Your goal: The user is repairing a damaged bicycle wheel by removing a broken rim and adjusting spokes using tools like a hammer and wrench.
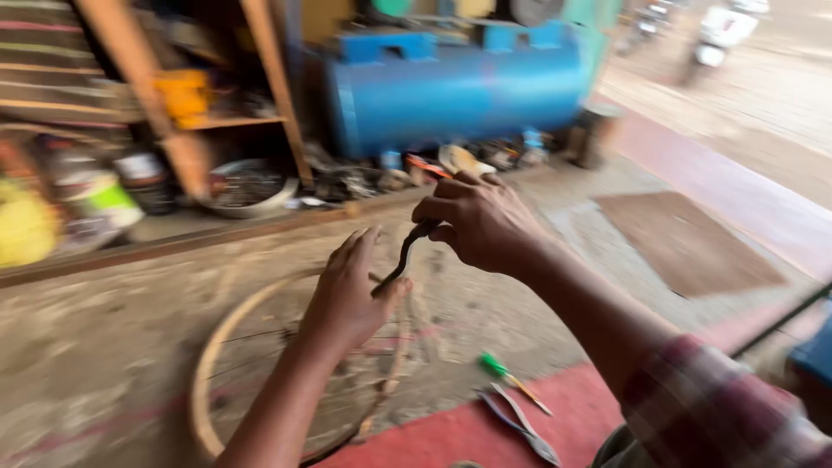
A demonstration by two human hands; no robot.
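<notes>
— What sort of place is this?
— A roadside repair workshop. A blue tank (455, 87) stands by wooden shelves (217, 121) cluttered with tins, a spoked wheel rim (227, 334) lies on the concrete floor (95, 347), and pliers (520, 425) and a screwdriver (511, 380) rest at a red mat's (459, 433) edge.

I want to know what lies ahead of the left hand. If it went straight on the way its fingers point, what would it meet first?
Probably the dark curved strip beside the left hand, which the right hand grips at its top. Beyond that comes bare concrete floor, then the low ledge. Blur leaves depth uncertain.
</notes>
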